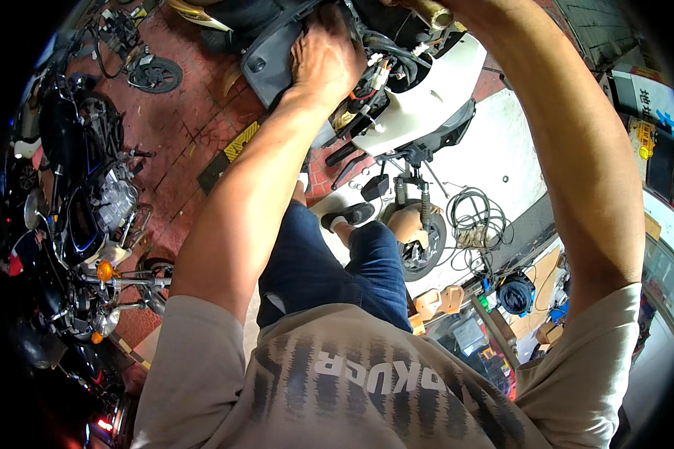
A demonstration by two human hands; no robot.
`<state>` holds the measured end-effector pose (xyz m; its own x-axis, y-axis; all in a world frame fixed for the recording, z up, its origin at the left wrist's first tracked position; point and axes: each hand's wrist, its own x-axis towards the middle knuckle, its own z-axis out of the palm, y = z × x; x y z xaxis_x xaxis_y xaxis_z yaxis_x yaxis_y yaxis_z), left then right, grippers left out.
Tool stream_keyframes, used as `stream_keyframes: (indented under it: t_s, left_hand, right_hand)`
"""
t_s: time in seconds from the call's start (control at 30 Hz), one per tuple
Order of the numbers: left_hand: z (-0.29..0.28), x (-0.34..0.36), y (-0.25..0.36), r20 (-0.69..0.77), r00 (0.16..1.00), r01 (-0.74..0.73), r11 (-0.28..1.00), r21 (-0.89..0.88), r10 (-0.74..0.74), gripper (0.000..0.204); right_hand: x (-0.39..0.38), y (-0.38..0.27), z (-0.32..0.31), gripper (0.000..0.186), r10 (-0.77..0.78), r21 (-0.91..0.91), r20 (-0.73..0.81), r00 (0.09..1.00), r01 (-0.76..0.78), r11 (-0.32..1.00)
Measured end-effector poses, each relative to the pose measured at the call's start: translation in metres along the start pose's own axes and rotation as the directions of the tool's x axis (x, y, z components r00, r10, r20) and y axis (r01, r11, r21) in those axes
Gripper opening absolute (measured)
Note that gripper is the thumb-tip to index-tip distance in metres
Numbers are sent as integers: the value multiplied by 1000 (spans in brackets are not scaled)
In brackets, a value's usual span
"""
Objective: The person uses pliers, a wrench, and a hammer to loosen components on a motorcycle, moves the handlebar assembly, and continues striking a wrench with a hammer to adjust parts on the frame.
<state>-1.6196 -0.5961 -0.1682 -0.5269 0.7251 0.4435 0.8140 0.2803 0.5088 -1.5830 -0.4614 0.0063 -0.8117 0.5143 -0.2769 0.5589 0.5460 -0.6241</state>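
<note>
A partly dismantled scooter with a white body panel (pixel 449 78) stands at the top of the view. My left hand (pixel 326 58) is bent over a dark grey plastic panel (pixel 268 66) on it, knuckles up and fingers curled. The fingertips and whatever they grip are hidden. Bundled wires and white connectors (pixel 380 75) lie exposed just right of that hand. My right hand (pixel 468 9) reaches over the scooter at the upper edge, mostly cut off. Close to it shows a short tan, tube-like piece (pixel 436 16); whether the hand holds it is unclear.
Parked motorcycles (pixel 90 202) line the left side. Below the handlebar and brake levers (pixel 343 161) stands the scooter's front wheel (pixel 424 251). A coiled black cable (pixel 475 221) lies on the pale floor. Glass cabinets (pixel 468 337) and tool clutter are at lower right.
</note>
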Motion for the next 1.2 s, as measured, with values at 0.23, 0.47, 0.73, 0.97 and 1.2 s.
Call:
stream_keyframes:
  t_s: [0.23,0.47,0.73,0.97,1.2]
  left_hand:
    - [-13,-4,-2,12,996,90,992,-83,-90,44]
    - [-1,-7,-11,99,971,223,974,-31,-219,58]
    - [-1,-10,-14,8,999,34,997,70,-34,49]
    - [1,-6,-14,-43,998,-37,999,33,38,42]
    - [2,-9,-6,-64,997,-35,999,31,37,47]
  right_hand:
    - [2,14,21,30,-147,-66,174,974,161,985]
    - [8,16,16,26,-288,-213,185,939,325,922]
    - [-41,-10,10,28,-86,328,90,992,52,943]
    - [-31,-3,13,27,3,284,154,988,-47,958]
    - [-28,-1,11,36,-32,422,28,999,17,906]
